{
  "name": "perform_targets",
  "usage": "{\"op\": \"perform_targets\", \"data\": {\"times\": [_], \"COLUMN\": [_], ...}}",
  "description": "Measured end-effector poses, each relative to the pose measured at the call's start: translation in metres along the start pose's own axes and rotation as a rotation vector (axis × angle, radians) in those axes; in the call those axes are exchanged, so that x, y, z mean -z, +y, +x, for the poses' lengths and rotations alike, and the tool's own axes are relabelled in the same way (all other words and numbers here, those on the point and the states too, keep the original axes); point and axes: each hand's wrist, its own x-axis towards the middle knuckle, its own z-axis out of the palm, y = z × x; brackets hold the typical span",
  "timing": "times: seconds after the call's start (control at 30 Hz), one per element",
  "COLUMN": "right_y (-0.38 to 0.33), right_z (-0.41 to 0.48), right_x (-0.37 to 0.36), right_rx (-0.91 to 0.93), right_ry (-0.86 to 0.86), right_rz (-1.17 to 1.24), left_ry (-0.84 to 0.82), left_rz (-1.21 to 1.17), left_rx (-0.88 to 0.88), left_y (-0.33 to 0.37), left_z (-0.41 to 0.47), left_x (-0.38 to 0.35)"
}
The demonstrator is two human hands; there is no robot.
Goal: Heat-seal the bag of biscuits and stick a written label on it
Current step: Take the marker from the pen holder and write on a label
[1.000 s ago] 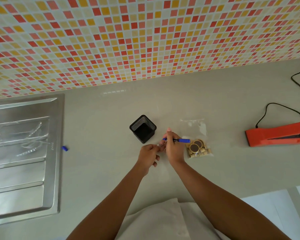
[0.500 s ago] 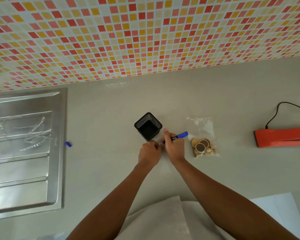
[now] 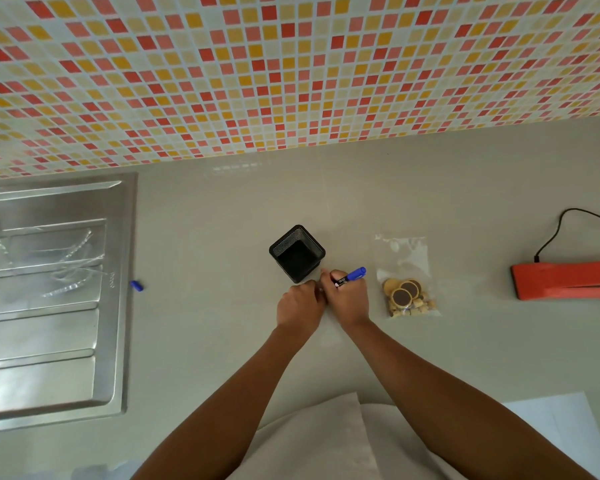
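Note:
A clear plastic bag of biscuits [image 3: 407,284] lies flat on the grey counter, right of my hands. My right hand [image 3: 347,299] grips a blue marker pen [image 3: 352,276], its tip pointing down-left toward my left hand. My left hand [image 3: 300,306] is closed, fingers pressed on something small between the two hands; the label itself is hidden under the fingers. The orange heat sealer [image 3: 565,284] rests at the far right, its black cable [image 3: 565,226] running off the frame.
A black mesh pen holder [image 3: 297,252] stands just behind my hands. A blue pen cap [image 3: 136,285] lies beside the steel sink drainer [image 3: 52,299] on the left. A tiled wall rises behind the counter. The counter's front edge is near my body.
The pen has tilted from lying level to pointing up-right, and both hands have drawn closer together. The camera has shifted a little, moving the scene rightward in view.

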Motion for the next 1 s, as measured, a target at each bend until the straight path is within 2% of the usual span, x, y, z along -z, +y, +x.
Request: {"op": "perform_targets", "data": {"times": [0.3,1.0], "right_y": [0.0026,0.0060], "right_z": [-0.0004,-0.0010], "right_x": [-0.0048,0.0007], "right_rx": [-0.001,0.137], "right_ry": [0.010,0.055], "right_rz": [-0.009,-0.170], "left_ry": [0.008,-0.013], "left_rz": [0.012,-0.064], "left_rx": [-0.019,0.012], "left_y": [-0.0004,0.0032], "left_z": [-0.0001,-0.0012], "left_x": [-0.0012,-0.0024]}}
